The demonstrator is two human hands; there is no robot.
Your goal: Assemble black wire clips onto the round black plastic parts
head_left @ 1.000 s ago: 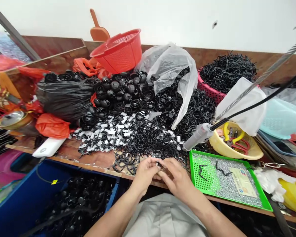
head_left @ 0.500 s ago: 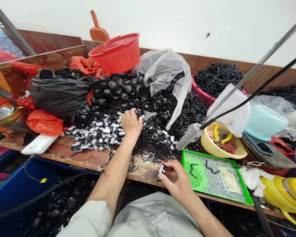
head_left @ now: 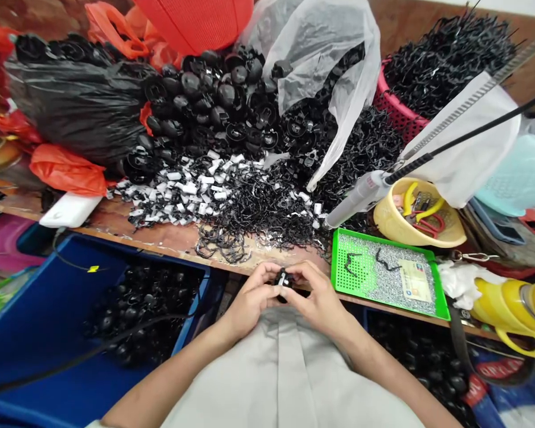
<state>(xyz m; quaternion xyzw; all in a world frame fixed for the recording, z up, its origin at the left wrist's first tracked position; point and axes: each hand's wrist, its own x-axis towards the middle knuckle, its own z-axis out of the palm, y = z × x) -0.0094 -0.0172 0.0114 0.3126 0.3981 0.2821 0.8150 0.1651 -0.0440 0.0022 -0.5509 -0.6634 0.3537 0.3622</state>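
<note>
Close to my body, at the table's front edge, my left hand (head_left: 253,302) and my right hand (head_left: 317,292) meet with fingertips closed round one small black-and-white plastic part (head_left: 283,278). The fingers cover much of it, so its full shape is hidden. Beyond the hands lies a heap of black-and-white plastic pieces (head_left: 189,189), with thin, bent black plastic strips (head_left: 267,199) to its right. Just right of my right hand sits a green tray (head_left: 336,270) with tiny metal pieces, two black strips (head_left: 386,260) and a card (head_left: 415,282).
A grey electric screwdriver (head_left: 356,197) hangs over the table beside a yellow bowl (head_left: 421,235) with pliers. Round black shells (head_left: 225,95) pile up behind, near a black bag (head_left: 80,107). A blue bin (head_left: 31,333) stands lower left; a yellow mug (head_left: 494,300) is at right.
My left hand has come back from the heap to join my right hand on the small part. The right hand has shifted slightly up in view, which now tilts further down.
</note>
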